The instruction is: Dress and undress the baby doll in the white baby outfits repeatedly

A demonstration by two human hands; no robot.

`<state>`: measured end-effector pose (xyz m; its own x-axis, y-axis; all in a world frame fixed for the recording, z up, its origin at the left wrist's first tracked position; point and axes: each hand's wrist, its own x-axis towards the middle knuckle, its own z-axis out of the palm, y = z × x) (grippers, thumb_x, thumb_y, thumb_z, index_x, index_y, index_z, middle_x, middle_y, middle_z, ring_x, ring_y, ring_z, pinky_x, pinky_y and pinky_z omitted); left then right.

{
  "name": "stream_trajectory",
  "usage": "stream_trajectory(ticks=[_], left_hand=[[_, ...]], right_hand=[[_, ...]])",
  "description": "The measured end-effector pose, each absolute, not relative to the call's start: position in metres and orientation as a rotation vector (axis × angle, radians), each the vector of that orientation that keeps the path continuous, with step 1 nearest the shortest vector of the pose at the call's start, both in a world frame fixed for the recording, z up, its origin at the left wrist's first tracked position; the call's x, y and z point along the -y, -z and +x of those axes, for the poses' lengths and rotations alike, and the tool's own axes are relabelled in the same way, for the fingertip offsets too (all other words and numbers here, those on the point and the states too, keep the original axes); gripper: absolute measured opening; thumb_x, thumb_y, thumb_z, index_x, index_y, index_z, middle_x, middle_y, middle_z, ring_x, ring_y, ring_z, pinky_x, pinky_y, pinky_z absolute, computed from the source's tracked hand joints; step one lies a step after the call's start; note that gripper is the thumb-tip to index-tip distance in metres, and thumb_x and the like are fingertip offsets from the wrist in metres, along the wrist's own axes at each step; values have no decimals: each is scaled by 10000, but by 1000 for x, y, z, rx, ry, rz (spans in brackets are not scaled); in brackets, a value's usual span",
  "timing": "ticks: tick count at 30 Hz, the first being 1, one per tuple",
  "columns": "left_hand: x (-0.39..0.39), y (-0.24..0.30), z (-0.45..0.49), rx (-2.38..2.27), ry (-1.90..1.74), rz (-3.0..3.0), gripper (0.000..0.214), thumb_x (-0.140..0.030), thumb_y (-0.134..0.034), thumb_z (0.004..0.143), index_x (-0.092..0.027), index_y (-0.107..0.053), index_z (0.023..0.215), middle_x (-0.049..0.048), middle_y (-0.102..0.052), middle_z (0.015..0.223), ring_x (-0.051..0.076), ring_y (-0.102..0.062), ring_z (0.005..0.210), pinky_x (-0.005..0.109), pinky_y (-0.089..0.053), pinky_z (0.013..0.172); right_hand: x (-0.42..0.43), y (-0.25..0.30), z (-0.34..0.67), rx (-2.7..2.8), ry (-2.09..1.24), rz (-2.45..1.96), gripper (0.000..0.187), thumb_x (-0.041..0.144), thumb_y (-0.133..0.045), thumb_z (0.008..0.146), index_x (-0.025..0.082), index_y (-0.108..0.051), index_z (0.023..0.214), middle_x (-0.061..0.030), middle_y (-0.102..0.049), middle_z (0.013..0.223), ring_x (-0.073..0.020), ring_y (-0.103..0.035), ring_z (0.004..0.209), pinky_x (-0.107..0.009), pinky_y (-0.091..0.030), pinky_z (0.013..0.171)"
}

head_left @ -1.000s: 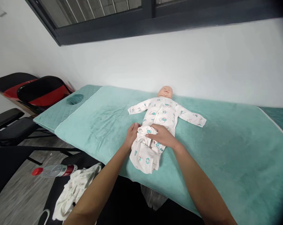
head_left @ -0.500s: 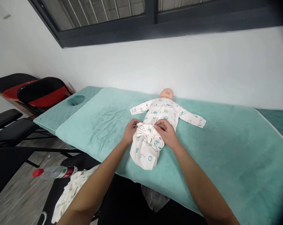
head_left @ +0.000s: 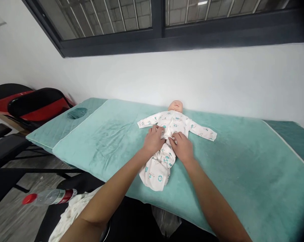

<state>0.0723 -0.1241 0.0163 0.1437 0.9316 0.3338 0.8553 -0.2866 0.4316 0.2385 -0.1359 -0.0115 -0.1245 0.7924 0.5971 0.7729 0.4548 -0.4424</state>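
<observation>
A baby doll (head_left: 175,105) lies on its back on a teal padded table (head_left: 242,161), dressed in a white printed romper (head_left: 177,124) with sleeves spread out. The romper's lower part (head_left: 157,168) is bunched and hangs toward the table's near edge. My left hand (head_left: 154,139) and my right hand (head_left: 182,147) rest side by side on the doll's belly, fingers curled and pinching the romper's front at its middle seam.
A plastic bottle with a red cap (head_left: 47,197) and a crumpled white cloth (head_left: 68,218) lie on a dark seat at the lower left. Black and red chairs (head_left: 33,106) stand at the left. The wall and a window run behind the table.
Both hands have moved up from the bunched legs of the romper to the doll's belly. The camera has tilted slightly, and the leg part now lies flatter.
</observation>
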Motion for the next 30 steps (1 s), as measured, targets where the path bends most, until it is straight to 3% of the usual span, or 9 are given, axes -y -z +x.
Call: stream_trajectory(ticks=[4, 7, 11, 14, 16, 21, 26, 30], left_hand=[[111, -20, 53, -1798, -1164, 1942, 92, -234, -558, 867, -226, -613, 941, 66, -643, 975, 227, -616, 934, 354, -497, 830], [96, -12, 19, -1711, -1524, 1238, 108, -313, -530, 864, -211, -566, 870, 20, -623, 840, 168, -609, 737, 297, -507, 669], [98, 16, -7, -1711, -1724, 892, 83, -241, -468, 848, -211, -518, 908, 24, -596, 894, 138, -597, 780, 267, -503, 678], [116, 38, -1, -1665, -1694, 1006, 157, -277, -603, 780, -207, -583, 919, 28, -625, 929, 155, -591, 872, 279, -495, 776], [128, 47, 6, -1556, -1557, 1123, 212, -322, -689, 712, -189, -641, 871, 30, -659, 880, 180, -598, 860, 294, -485, 789], [136, 54, 6, -1341, -1308, 1229, 290, -438, -689, 711, -174, -677, 829, 15, -676, 814, 190, -589, 795, 293, -445, 745], [138, 49, 0, -1304, -1308, 1219, 283, -449, -693, 737, -170, -644, 742, -9, -612, 735, 147, -533, 720, 255, -399, 680], [142, 45, 1, -1240, -1282, 1189, 278, -438, -715, 725, -171, -645, 755, -10, -601, 735, 136, -519, 696, 249, -399, 663]], right_hand=[[142, 19, 264, 1424, -246, -1196, 213, 380, -534, 953, 203, -553, 835, 9, -556, 719, -137, -527, 648, -263, -405, 624], [154, 27, 296, 983, -317, -1221, 217, 407, -578, 917, 206, -515, 869, 31, -521, 725, -127, -515, 639, -260, -417, 614], [170, 35, 311, 969, -375, -1362, 244, 432, -609, 892, 199, -542, 915, 0, -559, 818, -147, -548, 729, -287, -446, 679], [167, 40, 301, 1180, -512, -1377, 372, 464, -633, 863, 198, -560, 1112, -94, -608, 1127, -212, -589, 1007, -331, -476, 809], [156, 43, 294, 1201, -630, -1404, 504, 502, -632, 847, 192, -518, 1229, -124, -598, 1218, -233, -598, 1046, -351, -483, 836], [127, 43, 287, 1268, -761, -1522, 628, 504, -623, 818, 185, -467, 1336, -56, -678, 974, -210, -626, 788, -344, -472, 744], [125, 41, 297, 1252, -662, -1439, 433, 396, -579, 794, 193, -592, 1176, 32, -557, 733, -160, -526, 640, -288, -424, 636], [140, 47, 338, 989, -363, -1567, 363, 337, -537, 788, 176, -621, 1103, 25, -511, 723, -152, -469, 622, -288, -408, 623]])
